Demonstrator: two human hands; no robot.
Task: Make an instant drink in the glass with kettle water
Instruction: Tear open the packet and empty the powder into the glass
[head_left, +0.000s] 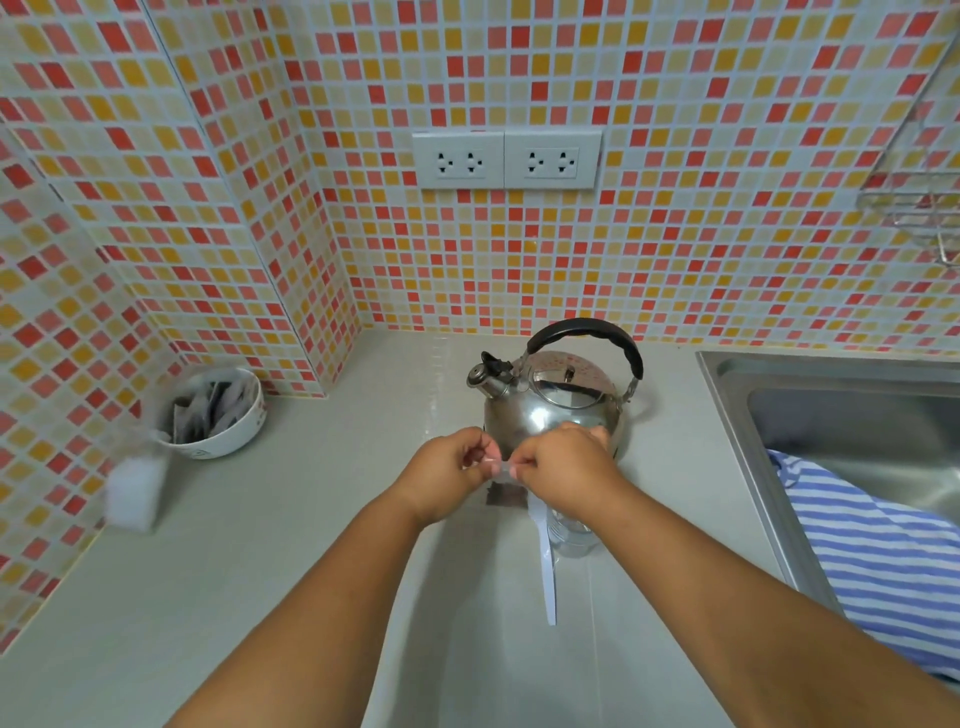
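The small sachet (501, 486) hangs with its long axis roughly vertical, top edge pinched between the left hand (447, 473) and right hand (563, 470), both closed on it just in front of the kettle (556, 400), whose spout points left. It looks dark below and pale along the gripped strip (blurred, print unreadable), above a clear glass (571, 532) with a white spoon (545, 561) beside it. The bench (311, 545) is pale grey under red-and-yellow mosaic tiles (675, 234), with a bowl of sachets (215, 413) at left and a steel sink (831, 410) holding a striped cloth (883, 551) at right.
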